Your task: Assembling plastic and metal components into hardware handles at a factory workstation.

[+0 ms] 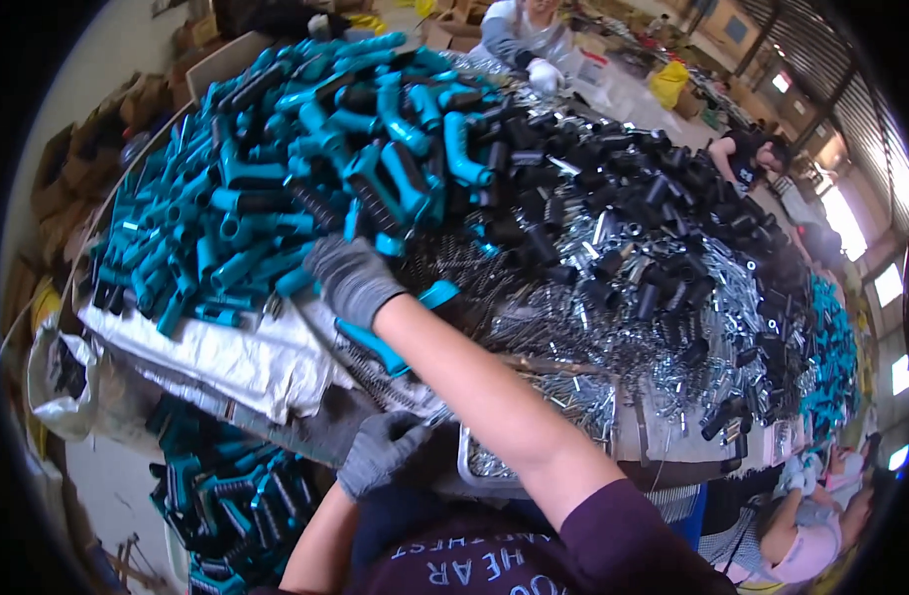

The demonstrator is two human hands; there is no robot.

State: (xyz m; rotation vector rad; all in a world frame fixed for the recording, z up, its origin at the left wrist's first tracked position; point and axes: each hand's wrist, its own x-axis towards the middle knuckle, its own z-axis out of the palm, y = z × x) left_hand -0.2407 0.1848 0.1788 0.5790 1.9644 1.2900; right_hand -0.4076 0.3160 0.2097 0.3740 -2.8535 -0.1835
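My right hand (355,283), in a grey knit glove, reaches across the table to the near edge of a big heap of teal and black plastic handles (266,183). Its fingers point down among the handles and are mostly hidden. Beneath my right wrist lies a separate teal handle (375,347) on the table. Close to my body, at the table's front edge, is my left hand (380,453), also grey-gloved. Its fingers are closed at the tips, and what they hold, if anything, is too small to make out. A metal tray (464,458) of small metal parts sits beside it.
Black sleeves (648,188), silvery pins (663,367) and dark springs or screws (454,263) cover the table's middle and right. White sacking (216,362) lies at front left. Below stands a bin of teal handles (241,506). Co-workers (524,40) sit around the table.
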